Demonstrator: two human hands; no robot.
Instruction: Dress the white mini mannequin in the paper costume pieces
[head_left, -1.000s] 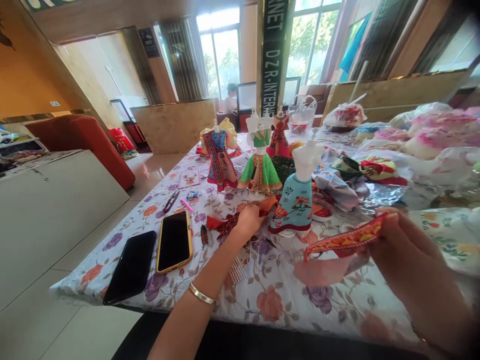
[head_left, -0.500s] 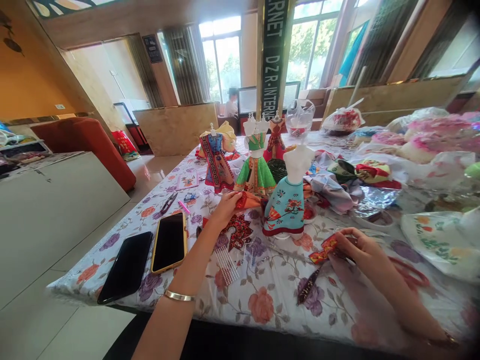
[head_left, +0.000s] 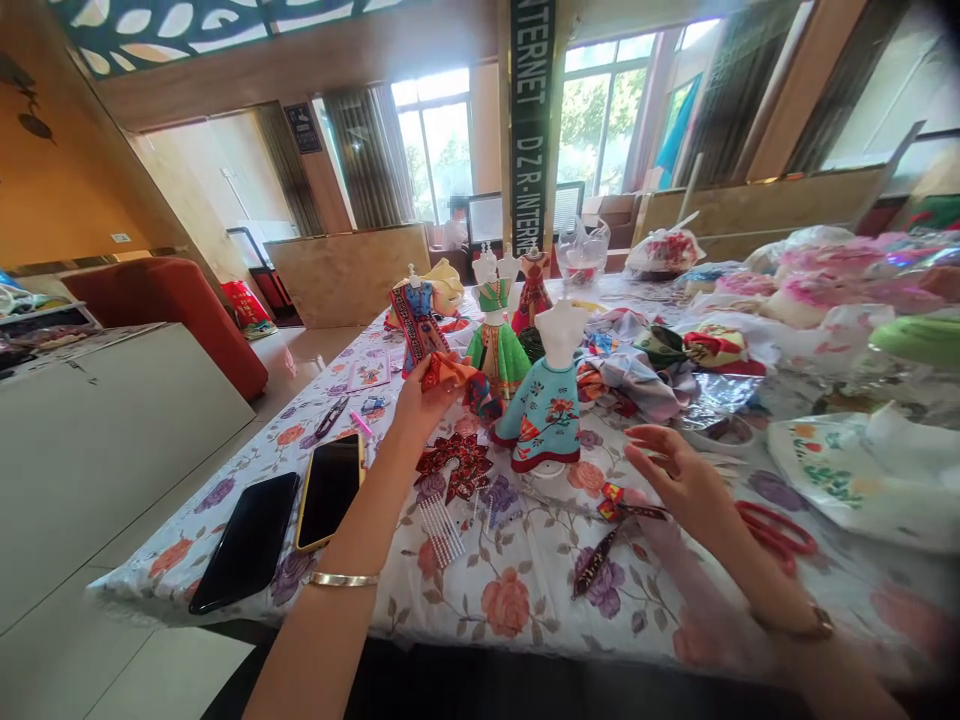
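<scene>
Orange and red patterned fabric [head_left: 448, 370] is gripped in my left hand [head_left: 418, 408], raised off the table. My right hand [head_left: 686, 478] hovers empty, fingers apart. Below and left of it lies a small red-and-yellow fabric scrap [head_left: 611, 503], with a dark pointed strip [head_left: 596, 565] nearer me. Between my hands stands a small white dress form in a light-blue skirt [head_left: 546, 418] with a dark red hem. A dark red petal-edged piece [head_left: 455, 465] rests beneath my left forearm's right side, next to a sheet of stick-on pearls [head_left: 442, 532].
Two phones, one black [head_left: 246, 540] and one yellow-cased [head_left: 330, 490], lie at left near thread snips [head_left: 332, 416] and a pink pen [head_left: 361, 424]. Dressed forms, including a green-skirted one [head_left: 504, 355], stand behind. Red-handled scissors [head_left: 776, 530] and bagged fabrics [head_left: 847, 265] are at right.
My right hand has let go of the red-and-yellow scrap, which now lies on the table, and has opened. My left hand has lifted the orange and red fabric.
</scene>
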